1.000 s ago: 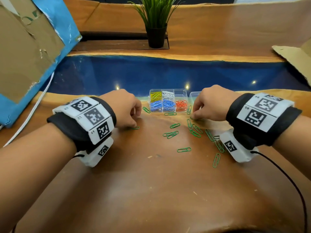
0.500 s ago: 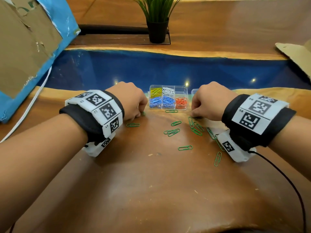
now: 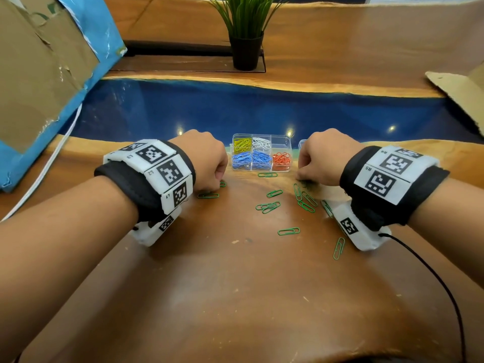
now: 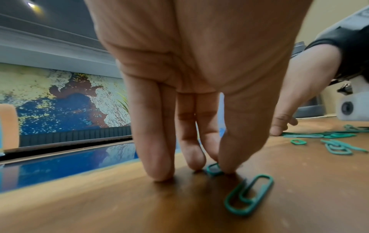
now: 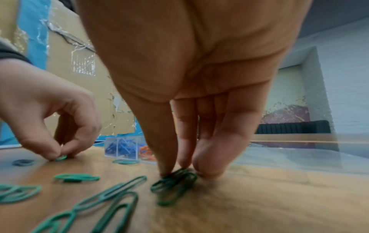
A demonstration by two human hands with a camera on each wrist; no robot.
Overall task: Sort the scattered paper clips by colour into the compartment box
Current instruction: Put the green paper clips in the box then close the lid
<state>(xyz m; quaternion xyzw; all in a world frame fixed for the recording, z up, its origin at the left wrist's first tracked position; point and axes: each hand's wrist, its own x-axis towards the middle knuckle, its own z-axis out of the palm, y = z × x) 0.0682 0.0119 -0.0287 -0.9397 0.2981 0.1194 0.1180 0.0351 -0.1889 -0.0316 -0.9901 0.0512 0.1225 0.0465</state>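
While both wrists hover low over the wooden table (image 3: 235, 297), the nearest loose green clips lie by themselves: one at about five o'clock of the scatter (image 3: 339, 248), another flat in the middle (image 3: 288, 231). Farther on, the left hand (image 3: 207, 159) has its fingers bunched downwards, thumb and fingertips (image 4: 227, 159) closed together on a small green clip (image 4: 213, 169) that lies on the wood; only its looped end shows between them. A second green clip (image 4: 248, 194) rests untouched just at six o'clock of that pinch. At three o'clock across the table, the right hand (image 3: 323, 157) points its fingers (image 5: 167, 151) down as well, tips drawn together on the far end of a dark green clip pile (image 5: 173, 183), which looks like two or three clips overlapped; motion blur keeps me from counting them. More green clips (image 3: 305, 200) spread between the hands. From the head view both sets of fingertips are hidden under the knuckles. At twelve o'clock stands the clear compartment box (image 3: 281, 140), holding yellow, white, blue and orange clips; one far compartment looks bare. Its right neighbour, a clear lid or tray (image 3: 302, 144), is mostly cut off by the right hand. Beyond stand a potted plant (image 3: 246, 30) and cardboard (image 3: 39, 69).
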